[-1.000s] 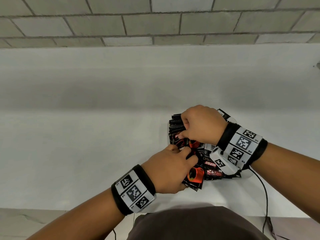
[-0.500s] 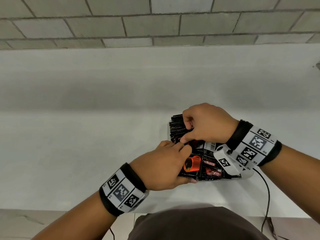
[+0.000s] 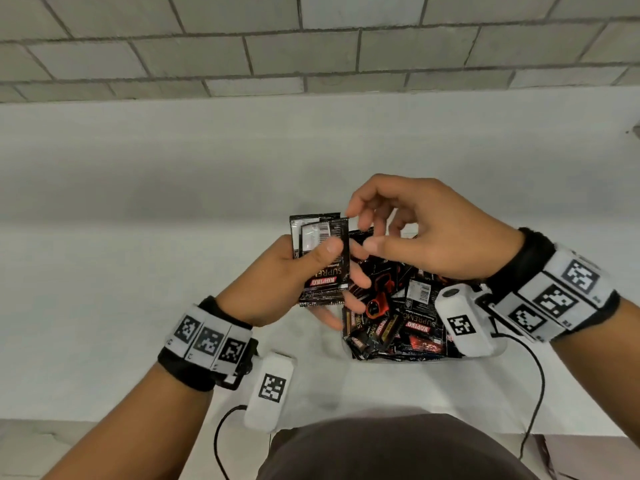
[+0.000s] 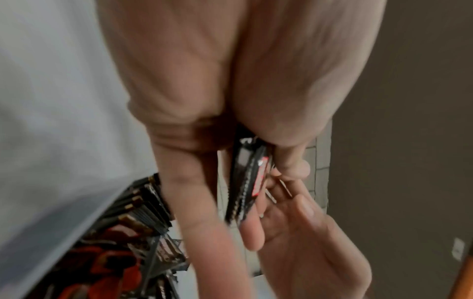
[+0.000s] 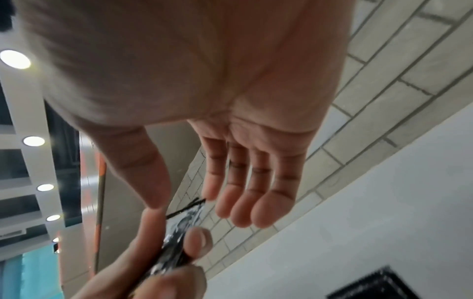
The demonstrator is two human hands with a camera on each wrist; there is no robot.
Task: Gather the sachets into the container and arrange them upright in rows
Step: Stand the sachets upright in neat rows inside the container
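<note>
Near table edge, just in from it: clear shallow plastic container crammed with loose black-and-red foil coffee sachets, lying flat and criss-crossed; at its far end a few stand on edge in a row, seen in the left wrist view. White table otherwise bare around it, grey block wall beyond the far edge.

Above the container's left side: left hand gripping a small stack of black sachets, thumb across the front, fingers behind. Stack held upright, long axis vertical, barcode end toward the far edge, printed face toward the camera, lettering upside down. Edge-on view from left wrist shows several sachets squared together.

Right hand hovering just beside the stack, holding nothing, fingers loosely curved, thumb and forefinger near the stack's top right corner.

Step judged: collecting and squaring a handful out of the loose heap, mid-task, most sachets not yet stood up. Next move likely needs the stack kept aligned, lowered on edge against the standing row, with loose ones pushed aside to make room.
</note>
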